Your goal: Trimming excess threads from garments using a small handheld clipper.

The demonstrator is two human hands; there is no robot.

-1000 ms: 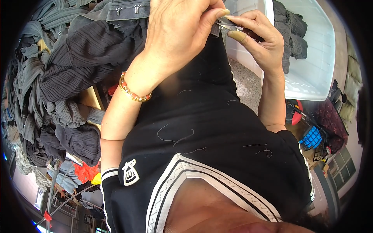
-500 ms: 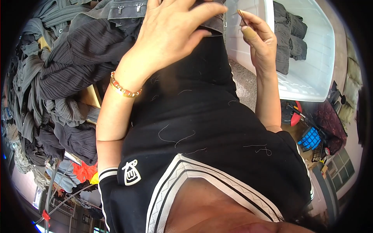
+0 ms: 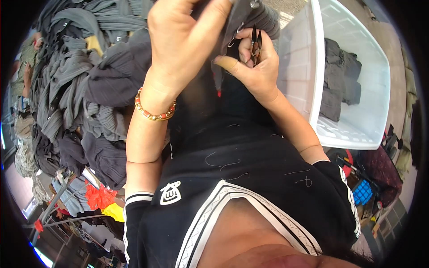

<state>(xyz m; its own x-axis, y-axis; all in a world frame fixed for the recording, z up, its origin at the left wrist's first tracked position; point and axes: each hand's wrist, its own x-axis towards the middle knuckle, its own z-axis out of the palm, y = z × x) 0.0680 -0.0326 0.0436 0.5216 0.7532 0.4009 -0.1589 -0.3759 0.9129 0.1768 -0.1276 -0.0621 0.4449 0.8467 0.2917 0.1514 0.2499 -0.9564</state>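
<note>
My left hand (image 3: 181, 42) grips the edge of a dark grey ribbed garment (image 3: 264, 20) at the top middle. Small metal fasteners show along its edge, and a strip with a red tip (image 3: 219, 93) hangs below. Close by on the right, my right hand (image 3: 261, 67) has thread snips (image 3: 254, 44) in its curled fingers. Their dark blades point up and stand a little apart. The right thumb wears a tan covering and stretches toward the garment's edge. Whether the thumb touches the cloth is hard to tell.
A large pile of grey ribbed garments (image 3: 82, 89) rises on my left. To the right stands a translucent white bin (image 3: 318, 80) with dark folded garments (image 3: 339, 78) inside. Loose threads lie on my black clothing. A blue basket (image 3: 362, 192) is at lower right.
My left hand has lifted the garment's edge between my hands. The right hand has moved left and down to the cloth, with the snips now upright. The bin appears lower in view.
</note>
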